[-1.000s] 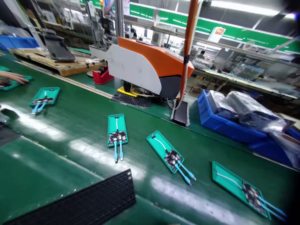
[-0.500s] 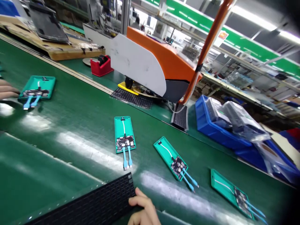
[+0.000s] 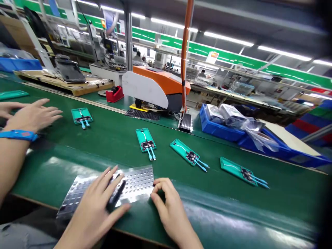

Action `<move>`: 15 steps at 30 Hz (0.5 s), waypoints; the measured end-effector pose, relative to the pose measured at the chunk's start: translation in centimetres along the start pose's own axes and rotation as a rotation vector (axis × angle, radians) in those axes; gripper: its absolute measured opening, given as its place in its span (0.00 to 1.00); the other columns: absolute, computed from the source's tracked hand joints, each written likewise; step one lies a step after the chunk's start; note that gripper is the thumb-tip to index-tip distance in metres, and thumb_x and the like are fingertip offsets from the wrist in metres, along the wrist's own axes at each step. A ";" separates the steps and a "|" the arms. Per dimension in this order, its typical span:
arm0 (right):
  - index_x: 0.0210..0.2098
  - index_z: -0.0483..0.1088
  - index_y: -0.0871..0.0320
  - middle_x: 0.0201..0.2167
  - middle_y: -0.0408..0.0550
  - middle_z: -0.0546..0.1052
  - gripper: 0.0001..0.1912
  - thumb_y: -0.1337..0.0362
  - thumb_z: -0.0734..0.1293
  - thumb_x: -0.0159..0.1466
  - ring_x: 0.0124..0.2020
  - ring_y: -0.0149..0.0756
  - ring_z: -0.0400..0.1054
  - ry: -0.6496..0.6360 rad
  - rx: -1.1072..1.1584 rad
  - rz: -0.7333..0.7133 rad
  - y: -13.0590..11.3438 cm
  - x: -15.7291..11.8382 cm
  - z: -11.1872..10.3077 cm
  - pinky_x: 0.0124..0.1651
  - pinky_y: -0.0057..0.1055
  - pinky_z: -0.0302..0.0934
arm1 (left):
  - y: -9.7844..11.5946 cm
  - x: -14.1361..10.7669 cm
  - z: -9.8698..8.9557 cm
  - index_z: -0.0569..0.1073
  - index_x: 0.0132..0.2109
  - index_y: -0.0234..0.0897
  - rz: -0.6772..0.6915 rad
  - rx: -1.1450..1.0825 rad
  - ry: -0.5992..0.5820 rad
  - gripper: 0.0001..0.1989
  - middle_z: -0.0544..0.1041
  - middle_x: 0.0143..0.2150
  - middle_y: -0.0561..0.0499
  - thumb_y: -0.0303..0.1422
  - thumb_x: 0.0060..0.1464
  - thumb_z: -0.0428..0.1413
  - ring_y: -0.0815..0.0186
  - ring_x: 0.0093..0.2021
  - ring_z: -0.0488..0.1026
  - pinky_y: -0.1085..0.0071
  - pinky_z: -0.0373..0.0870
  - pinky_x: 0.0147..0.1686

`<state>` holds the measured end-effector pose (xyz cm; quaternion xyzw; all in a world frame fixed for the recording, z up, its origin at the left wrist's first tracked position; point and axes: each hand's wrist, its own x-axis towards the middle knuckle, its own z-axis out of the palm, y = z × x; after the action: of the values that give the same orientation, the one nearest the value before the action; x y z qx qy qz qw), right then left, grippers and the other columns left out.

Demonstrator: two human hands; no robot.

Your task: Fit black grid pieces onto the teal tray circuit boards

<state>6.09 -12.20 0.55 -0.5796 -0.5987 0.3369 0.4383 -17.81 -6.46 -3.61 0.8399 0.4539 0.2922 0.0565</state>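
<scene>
**Operator:** Where are my hands?

**Spotter:** Your left hand (image 3: 93, 207) lies palm down at 11 o'clock, fingers spread, fingertips on a dimpled silver sheet (image 3: 132, 181) straight ahead at 12. Your right hand (image 3: 168, 207) sits at 1 o'clock, its fingers curled and touching the sheet's right edge.

**Operator:** Am I gripping the sheet?

**Spotter:** Your left hand is open and flat over it. With your right, I can't tell whether those curled fingers pinch the edge or only touch it. A slim dark object (image 3: 116, 192) lies under your left fingers, too blurred to name.

**Operator:** What's beyond that?

**Spotter:** The sheet rests on a green conveyor belt (image 3: 233, 204). At 12 o'clock, a teal tray (image 3: 144, 139) holds a circuit board with two blue cables. Two more teal trays (image 3: 185, 152) lie toward 1 and 2 o'clock, and another (image 3: 81, 116) at 11. Near that one, at 10 o'clock, a co-worker's hand (image 3: 32, 117) spreads above the belt, a blue wristband (image 3: 18, 135) on the wrist. Farther off, you have a red tape dispenser (image 3: 114, 94) at 11, an orange-and-white machine (image 3: 155, 86) at 12, and a blue crate (image 3: 218, 128) of bagged goods at 1.
</scene>
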 end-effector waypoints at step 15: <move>0.35 0.69 0.54 0.51 0.51 0.71 0.06 0.62 0.62 0.68 0.55 0.41 0.66 0.165 0.098 0.039 1.6 -2.4 0.1 0.57 0.35 0.58 | 4.3 5.4 1.8 0.74 0.50 0.41 -0.257 -0.224 -0.251 0.28 0.74 0.45 0.45 0.44 0.41 0.67 0.47 0.50 0.69 0.45 0.60 0.53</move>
<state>6.49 -14.39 -1.22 -0.5947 -0.5319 0.3255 0.5074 -11.47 -4.32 -1.11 0.7934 0.5114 0.2241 0.2424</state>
